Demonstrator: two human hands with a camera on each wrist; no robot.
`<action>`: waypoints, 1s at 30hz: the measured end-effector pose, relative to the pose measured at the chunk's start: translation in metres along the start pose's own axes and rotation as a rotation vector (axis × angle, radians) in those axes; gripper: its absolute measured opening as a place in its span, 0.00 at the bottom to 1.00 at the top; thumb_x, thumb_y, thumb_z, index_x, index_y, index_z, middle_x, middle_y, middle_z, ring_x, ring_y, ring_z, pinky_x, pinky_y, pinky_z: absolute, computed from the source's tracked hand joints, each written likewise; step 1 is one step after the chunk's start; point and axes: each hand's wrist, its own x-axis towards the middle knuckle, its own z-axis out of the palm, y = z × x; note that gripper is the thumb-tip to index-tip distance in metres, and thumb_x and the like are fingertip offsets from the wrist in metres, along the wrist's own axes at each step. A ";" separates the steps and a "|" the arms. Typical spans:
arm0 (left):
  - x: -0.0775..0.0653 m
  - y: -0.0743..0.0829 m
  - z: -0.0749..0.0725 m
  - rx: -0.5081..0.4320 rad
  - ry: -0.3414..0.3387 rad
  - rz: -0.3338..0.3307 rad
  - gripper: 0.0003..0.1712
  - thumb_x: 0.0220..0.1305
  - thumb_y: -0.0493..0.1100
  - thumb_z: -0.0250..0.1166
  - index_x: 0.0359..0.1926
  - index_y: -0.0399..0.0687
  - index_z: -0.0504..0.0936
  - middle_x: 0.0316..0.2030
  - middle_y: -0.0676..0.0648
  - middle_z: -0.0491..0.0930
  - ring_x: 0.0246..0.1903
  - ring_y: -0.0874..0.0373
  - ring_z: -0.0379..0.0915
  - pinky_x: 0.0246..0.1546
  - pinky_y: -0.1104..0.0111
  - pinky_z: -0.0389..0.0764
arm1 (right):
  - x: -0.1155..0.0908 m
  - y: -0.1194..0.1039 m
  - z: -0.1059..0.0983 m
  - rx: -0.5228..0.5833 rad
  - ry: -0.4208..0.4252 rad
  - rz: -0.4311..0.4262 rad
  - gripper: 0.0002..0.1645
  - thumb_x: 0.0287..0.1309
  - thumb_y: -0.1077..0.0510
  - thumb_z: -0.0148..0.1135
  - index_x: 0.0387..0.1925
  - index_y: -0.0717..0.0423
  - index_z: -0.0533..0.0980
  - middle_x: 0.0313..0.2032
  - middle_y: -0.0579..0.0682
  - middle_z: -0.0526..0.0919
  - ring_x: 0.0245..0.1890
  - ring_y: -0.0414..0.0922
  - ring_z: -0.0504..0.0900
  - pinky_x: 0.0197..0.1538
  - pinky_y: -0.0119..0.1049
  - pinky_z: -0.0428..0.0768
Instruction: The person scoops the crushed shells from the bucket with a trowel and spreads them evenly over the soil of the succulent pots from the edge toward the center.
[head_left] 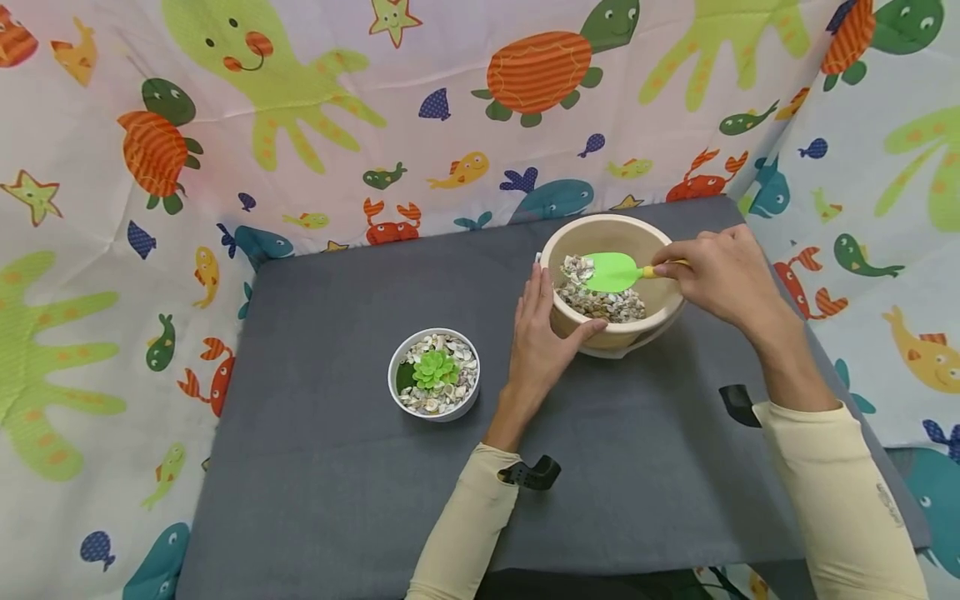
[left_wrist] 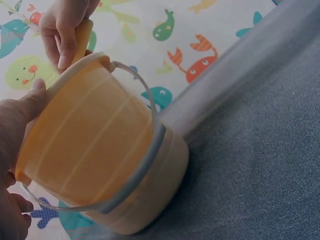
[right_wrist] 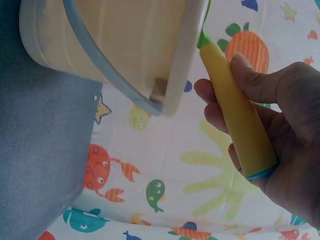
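A cream bucket (head_left: 630,237) with a grey-white handle stands at the back right of the table, with a layer of small shells (head_left: 611,305) inside. My left hand (head_left: 542,337) holds it at the rim's left side, fingers along the outside and thumb at the near rim. My right hand (head_left: 720,271) grips the yellow handle (right_wrist: 240,112) of a toy shovel, reaching in from the right. The shovel's green blade (head_left: 613,273) is inside the bucket's mouth, above the shells, with some shells (head_left: 577,268) heaped at its tip.
Left of the bucket, a white pot (head_left: 453,412) holds a green artificial succulent (head_left: 435,368) amid shells. A grey cloth (head_left: 315,483) covers the table. Behind and at both sides hang curtains (head_left: 450,50) printed with sea animals.
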 end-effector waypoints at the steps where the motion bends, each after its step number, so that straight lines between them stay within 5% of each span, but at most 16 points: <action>1: 0.000 0.000 0.000 -0.001 0.001 0.002 0.61 0.44 0.75 0.59 0.71 0.50 0.44 0.71 0.58 0.35 0.69 0.58 0.37 0.66 0.57 0.48 | -0.002 0.001 -0.001 0.004 0.007 0.007 0.10 0.48 0.55 0.68 0.35 0.52 0.84 0.16 0.47 0.77 0.21 0.46 0.65 0.36 0.44 0.54; 8: 0.000 0.000 0.001 -0.008 0.007 0.014 0.61 0.45 0.74 0.59 0.71 0.50 0.44 0.71 0.58 0.35 0.69 0.59 0.37 0.66 0.55 0.48 | -0.010 0.006 -0.010 0.029 0.036 0.045 0.12 0.49 0.55 0.68 0.37 0.53 0.84 0.16 0.47 0.77 0.21 0.46 0.65 0.33 0.42 0.53; 18: -0.002 0.000 -0.002 0.059 0.023 -0.010 0.64 0.42 0.77 0.58 0.71 0.47 0.44 0.71 0.53 0.42 0.68 0.53 0.41 0.66 0.56 0.46 | -0.008 -0.002 -0.019 0.014 0.092 -0.013 0.09 0.48 0.55 0.68 0.34 0.51 0.84 0.11 0.44 0.72 0.17 0.45 0.63 0.32 0.41 0.51; 23: -0.007 -0.002 -0.016 0.105 0.047 -0.001 0.64 0.40 0.76 0.60 0.71 0.52 0.45 0.69 0.49 0.52 0.67 0.52 0.46 0.65 0.55 0.49 | -0.009 -0.011 -0.022 0.014 0.115 -0.044 0.09 0.47 0.55 0.69 0.34 0.50 0.85 0.12 0.44 0.73 0.17 0.44 0.62 0.32 0.41 0.52; 30: -0.016 -0.001 -0.046 0.059 0.036 0.002 0.58 0.45 0.69 0.63 0.71 0.56 0.44 0.69 0.51 0.51 0.67 0.58 0.47 0.65 0.58 0.52 | -0.012 -0.028 -0.032 0.029 0.139 -0.077 0.11 0.45 0.56 0.71 0.35 0.51 0.84 0.18 0.47 0.79 0.21 0.44 0.65 0.34 0.43 0.53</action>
